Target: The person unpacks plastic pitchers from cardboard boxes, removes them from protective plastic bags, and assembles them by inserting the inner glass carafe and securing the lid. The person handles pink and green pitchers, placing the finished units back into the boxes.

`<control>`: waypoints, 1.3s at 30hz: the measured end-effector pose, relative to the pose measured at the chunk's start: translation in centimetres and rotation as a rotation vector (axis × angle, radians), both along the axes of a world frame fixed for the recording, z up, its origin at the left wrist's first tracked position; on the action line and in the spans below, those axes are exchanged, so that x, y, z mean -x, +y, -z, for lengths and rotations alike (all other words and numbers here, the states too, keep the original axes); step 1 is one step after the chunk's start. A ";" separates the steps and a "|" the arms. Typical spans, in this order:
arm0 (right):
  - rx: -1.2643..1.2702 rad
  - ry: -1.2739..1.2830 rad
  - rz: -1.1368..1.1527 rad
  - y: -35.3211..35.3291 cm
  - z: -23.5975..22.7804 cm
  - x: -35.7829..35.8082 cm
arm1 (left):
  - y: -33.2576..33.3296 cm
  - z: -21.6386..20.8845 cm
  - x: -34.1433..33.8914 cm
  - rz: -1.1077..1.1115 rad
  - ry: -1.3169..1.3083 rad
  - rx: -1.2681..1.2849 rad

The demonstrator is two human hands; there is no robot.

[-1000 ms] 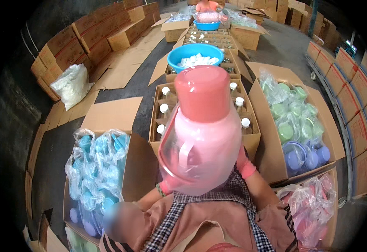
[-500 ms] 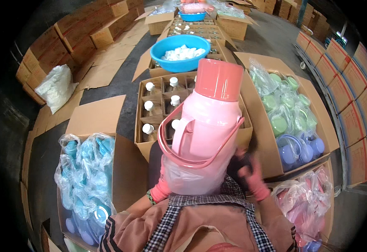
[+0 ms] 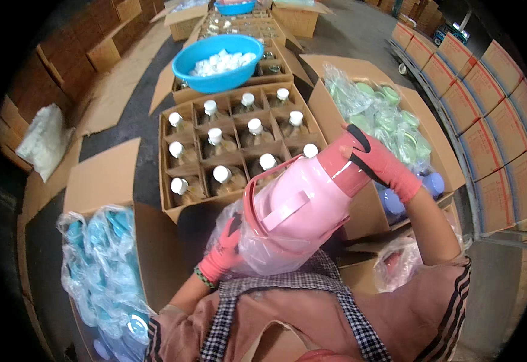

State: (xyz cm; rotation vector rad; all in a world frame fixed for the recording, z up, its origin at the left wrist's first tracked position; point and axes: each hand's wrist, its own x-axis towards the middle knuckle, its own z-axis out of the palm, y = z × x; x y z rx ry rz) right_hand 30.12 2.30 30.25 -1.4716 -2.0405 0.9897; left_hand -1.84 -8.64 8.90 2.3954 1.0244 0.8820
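A pink thermos flask (image 3: 300,208) leans to the right in front of my chest, its lower part in a clear plastic bag (image 3: 260,250). My left hand (image 3: 222,253), in a pink and black glove, grips the bagged lower side. My gloved right hand (image 3: 387,163) is wrapped round the darker pink cup-shaped lid (image 3: 343,163) at the flask's top. The pink carrying handle (image 3: 248,208) hangs on the flask's left side. Just beyond stands a divided carton (image 3: 176,212) with several white-capped bottles (image 3: 221,175) in its compartments.
A blue basin (image 3: 179,69) of white caps sits on another carton behind. Boxes of bagged blue parts (image 3: 103,259) on the left and green parts (image 3: 390,120) on the right flank me. Bagged pink parts (image 3: 396,262) lie at lower right. Stacked cartons (image 3: 487,139) stand farther right.
The flask has tipped from nearly upright toward the right. My right hand has risen from beside its lower part to the lid. The whole view has shifted, showing more of the bottle carton.
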 end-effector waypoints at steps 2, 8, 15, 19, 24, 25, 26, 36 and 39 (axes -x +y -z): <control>-0.078 -0.102 0.083 -0.8 1.9 -1.4 | -0.6 -0.4 -0.1 0.019 -0.071 0.018; 0.231 -0.652 0.035 -0.9 -6.2 -0.8 | -1.6 0.2 0.3 -0.046 -0.082 -0.024; -0.675 -0.463 -0.858 -8.7 -0.2 10.3 | -1.4 1.3 0.4 -0.019 0.002 -0.050; -0.442 -0.674 -0.784 -8.4 0.7 12.2 | -1.9 -0.1 2.1 -0.124 0.056 -0.104; -0.108 -0.442 -0.689 -7.9 -2.5 9.6 | -4.5 -2.1 3.3 -0.159 0.025 -0.105; -0.227 -0.470 -0.706 -7.8 -1.9 8.7 | -4.8 -2.2 3.0 -0.177 0.002 -0.083; -0.347 -0.496 -0.723 -7.5 -0.7 7.8 | -5.1 -2.3 2.7 -0.195 -0.021 -0.061; -0.573 -0.567 -0.471 -6.3 -0.8 4.9 | -5.1 -2.0 4.8 -0.497 -0.042 -0.210; -0.627 -0.287 0.176 -4.9 -3.0 0.5 | -5.0 -2.1 6.8 -0.536 0.178 -0.312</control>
